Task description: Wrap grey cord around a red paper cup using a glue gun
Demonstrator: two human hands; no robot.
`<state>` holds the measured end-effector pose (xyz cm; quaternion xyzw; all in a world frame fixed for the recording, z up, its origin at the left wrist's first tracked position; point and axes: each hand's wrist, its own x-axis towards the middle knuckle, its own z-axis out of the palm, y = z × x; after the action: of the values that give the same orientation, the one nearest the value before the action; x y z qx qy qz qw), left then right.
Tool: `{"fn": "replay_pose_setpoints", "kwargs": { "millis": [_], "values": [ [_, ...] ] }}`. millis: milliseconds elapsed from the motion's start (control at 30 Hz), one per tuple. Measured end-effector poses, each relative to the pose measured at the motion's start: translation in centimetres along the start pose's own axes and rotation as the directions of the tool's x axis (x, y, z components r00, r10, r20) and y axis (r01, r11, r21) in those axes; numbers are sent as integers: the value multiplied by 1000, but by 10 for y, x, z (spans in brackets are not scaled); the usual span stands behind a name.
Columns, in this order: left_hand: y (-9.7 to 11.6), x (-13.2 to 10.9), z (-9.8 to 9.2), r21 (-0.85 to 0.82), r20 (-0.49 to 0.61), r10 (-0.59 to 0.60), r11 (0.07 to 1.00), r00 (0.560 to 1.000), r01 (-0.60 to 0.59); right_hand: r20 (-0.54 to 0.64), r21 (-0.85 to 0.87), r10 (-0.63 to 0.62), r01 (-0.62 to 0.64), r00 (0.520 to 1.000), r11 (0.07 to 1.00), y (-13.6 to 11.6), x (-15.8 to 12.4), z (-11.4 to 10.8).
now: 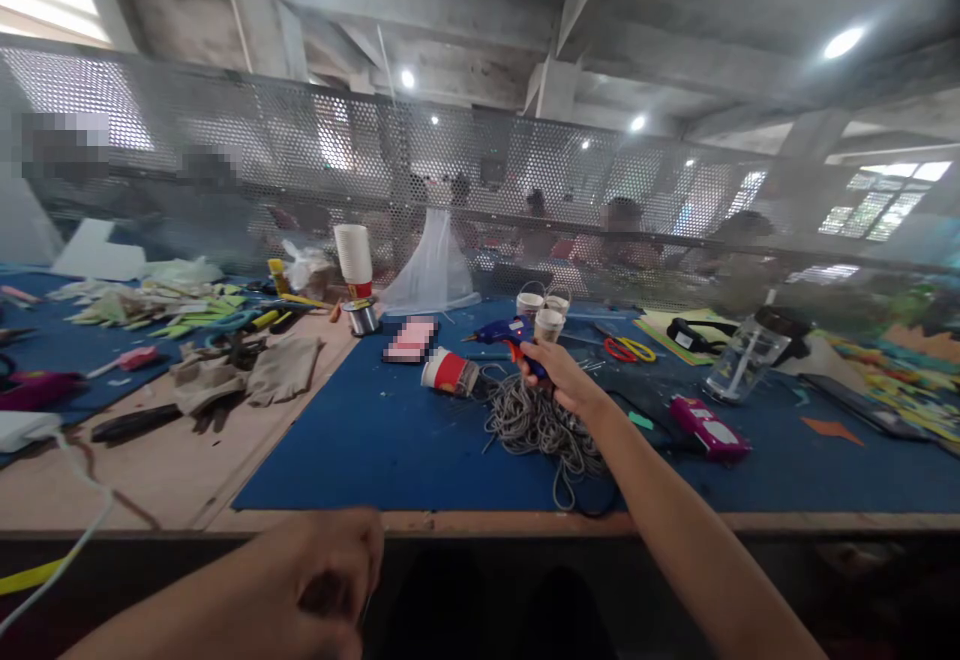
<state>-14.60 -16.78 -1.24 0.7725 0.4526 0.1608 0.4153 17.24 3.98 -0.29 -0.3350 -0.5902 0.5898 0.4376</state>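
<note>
My right hand point(561, 372) reaches across the blue mat point(375, 450) and is closed around the handle of a blue glue gun point(504, 333), whose nozzle points left. Under and before that hand lies a tangle of grey cord point(541, 428). A tipped red and white paper cup point(448, 372) lies just left of the gun. My left hand point(330, 575) sits low at the table's front edge, fingers curled into a loose fist; what it holds, if anything, is hidden.
Small white cups point(546, 312) stand behind the gun. Scissors point(628, 348), a pink box point(709, 427) and a clear bottle point(742, 358) lie to the right. A stack of paper cups point(353, 255), gloves point(247, 372) and scraps lie left. A mesh screen point(480, 190) backs the table, people beyond it.
</note>
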Motion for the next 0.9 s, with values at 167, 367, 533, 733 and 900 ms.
{"fn": "replay_pose_setpoints", "kwargs": {
  "millis": [167, 367, 533, 733, 900],
  "values": [
    [11, 72, -56, 0, -549, 49, 998, 834, -59, -4, 10, -17, 17, 1000, 1000, 1, 1, 0],
    [-20, 154, -83, -105, -660, -43, 994, 750, -35, -43, 23, -6, 7, 999, 1000, 1, 0, 0],
    [-29, 172, -85, -265, -591, -149, 964, 793, -16, -22, 26, 15, -15, 1000, 1000, 3, 2, 0],
    [-20, 182, -85, -507, -384, -190, 861, 903, -34, -27, 27, -10, 10, 1000, 1000, 1, 0, 3],
    [-10, 202, -80, -596, -479, -145, 777, 866, -200, -69, 54, -45, 49, 997, 997, -5, -4, 5]
  ]
}}
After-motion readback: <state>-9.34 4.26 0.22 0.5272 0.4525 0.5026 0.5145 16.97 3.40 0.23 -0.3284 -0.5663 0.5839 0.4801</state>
